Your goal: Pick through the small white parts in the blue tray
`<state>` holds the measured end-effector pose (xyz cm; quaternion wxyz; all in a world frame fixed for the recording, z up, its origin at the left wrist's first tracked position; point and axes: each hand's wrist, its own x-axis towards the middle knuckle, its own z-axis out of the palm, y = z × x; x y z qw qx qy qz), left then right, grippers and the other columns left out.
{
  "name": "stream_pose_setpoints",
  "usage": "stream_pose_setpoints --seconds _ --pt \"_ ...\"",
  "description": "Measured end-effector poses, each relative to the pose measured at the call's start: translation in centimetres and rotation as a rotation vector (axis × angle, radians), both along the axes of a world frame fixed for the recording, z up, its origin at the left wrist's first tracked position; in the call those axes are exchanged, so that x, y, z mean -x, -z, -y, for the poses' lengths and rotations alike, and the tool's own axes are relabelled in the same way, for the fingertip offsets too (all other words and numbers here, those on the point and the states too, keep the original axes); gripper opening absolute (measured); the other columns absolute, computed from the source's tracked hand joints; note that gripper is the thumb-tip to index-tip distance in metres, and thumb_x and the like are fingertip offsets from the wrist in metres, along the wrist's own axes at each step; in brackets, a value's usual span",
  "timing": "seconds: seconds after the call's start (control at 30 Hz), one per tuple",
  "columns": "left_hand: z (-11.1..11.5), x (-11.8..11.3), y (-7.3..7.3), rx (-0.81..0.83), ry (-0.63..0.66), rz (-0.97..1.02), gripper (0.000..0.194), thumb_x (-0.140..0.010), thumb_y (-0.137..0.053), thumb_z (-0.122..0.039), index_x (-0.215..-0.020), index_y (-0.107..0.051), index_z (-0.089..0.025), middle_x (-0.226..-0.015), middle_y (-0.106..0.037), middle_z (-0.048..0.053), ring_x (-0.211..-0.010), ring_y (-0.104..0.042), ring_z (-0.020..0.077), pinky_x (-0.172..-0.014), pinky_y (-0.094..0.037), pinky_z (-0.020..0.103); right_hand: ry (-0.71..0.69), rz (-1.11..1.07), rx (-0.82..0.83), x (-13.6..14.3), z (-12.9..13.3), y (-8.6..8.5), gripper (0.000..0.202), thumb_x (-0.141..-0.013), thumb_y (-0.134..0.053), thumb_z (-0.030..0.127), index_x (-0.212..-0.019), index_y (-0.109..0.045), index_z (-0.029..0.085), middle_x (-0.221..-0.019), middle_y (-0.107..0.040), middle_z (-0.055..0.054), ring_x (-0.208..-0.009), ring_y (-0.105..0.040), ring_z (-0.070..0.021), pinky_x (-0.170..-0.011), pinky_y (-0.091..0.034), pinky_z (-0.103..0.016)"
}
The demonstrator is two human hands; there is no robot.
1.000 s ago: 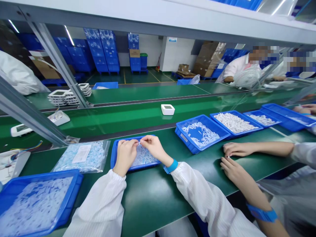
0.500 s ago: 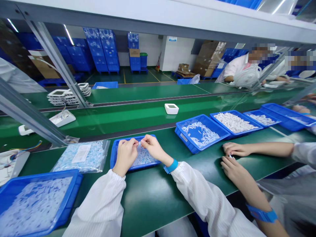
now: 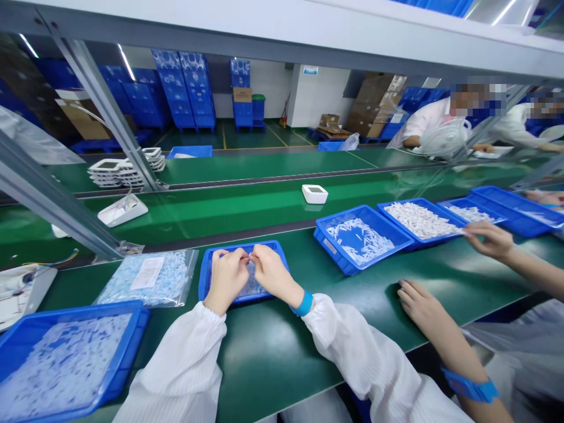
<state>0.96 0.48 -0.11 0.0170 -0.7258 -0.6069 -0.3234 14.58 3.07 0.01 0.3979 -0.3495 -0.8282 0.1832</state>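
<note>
Pinching with left hand (image 3: 227,273) and right hand (image 3: 274,273), held close together above the small tray (image 3: 204,279), apparently on one piece, too hidden to make out. Probably midway through handling it, not yet finished. Working over plenty of loose pieces (image 3: 252,284) inside that tray, with a bag (image 3: 170,277) just left of it and a big tray (image 3: 132,346) of more beyond. Cannot sort worked from unworked, so cannot say how much is left.
</note>
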Motion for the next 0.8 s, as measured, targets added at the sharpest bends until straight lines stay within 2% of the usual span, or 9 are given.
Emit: stream_pose_setpoints --seconds 0.1,0.23,0.67,0.8 --pt "-0.13 -0.05 0.17 0.007 0.006 0.035 0.018 -0.079 -0.044 -0.011 -0.071 -0.057 -0.02 -0.071 -0.068 0.0 -0.064 -0.058 0.0166 -0.084 -0.036 0.038 0.01 0.097 -0.102 0.24 0.25 0.19 0.019 -0.077 -0.033 0.002 -0.073 -0.041 0.019 -0.074 -0.049 -0.005 -0.072 -0.046 -0.02 -0.066 -0.037 -0.03" --pt "-0.2 -0.15 0.18 0.01 0.002 0.085 0.019 -0.077 -0.044 -0.01 -0.068 -0.057 -0.02 -0.069 -0.067 0.0 -0.063 -0.057 0.0162 -0.083 -0.04 0.036 0.025 0.201 -0.155 0.37 0.42 0.26 0.022 -0.073 -0.033 -0.001 -0.077 -0.044 0.018 -0.079 -0.052 -0.008 -0.076 -0.045 -0.0219 -0.069 -0.039 -0.033" --pt "-0.2 -0.14 0.14 -0.008 0.028 0.084 0.022 -0.075 -0.041 -0.007 -0.064 -0.055 -0.021 -0.067 -0.064 0.0 -0.066 -0.057 0.0163 -0.087 -0.042 0.035 0.017 0.247 -0.179 0.58 0.5 0.32 0.026 -0.069 -0.031 -0.003 -0.08 -0.045 0.017 -0.08 -0.051 -0.009 -0.077 -0.044 -0.0229 -0.07 -0.039 -0.035" --pt "-0.14 -0.13 0.12 -0.007 0.029 0.099 0.022 -0.077 -0.042 -0.008 -0.065 -0.056 -0.021 -0.069 -0.065 0.001 -0.069 -0.057 0.0168 -0.087 -0.043 0.036 0.005 0.149 -0.109 0.46 0.45 0.16 0.022 -0.072 -0.032 0.0 -0.077 -0.042 0.019 -0.077 -0.051 -0.007 -0.075 -0.045 -0.0212 -0.067 -0.038 -0.032"
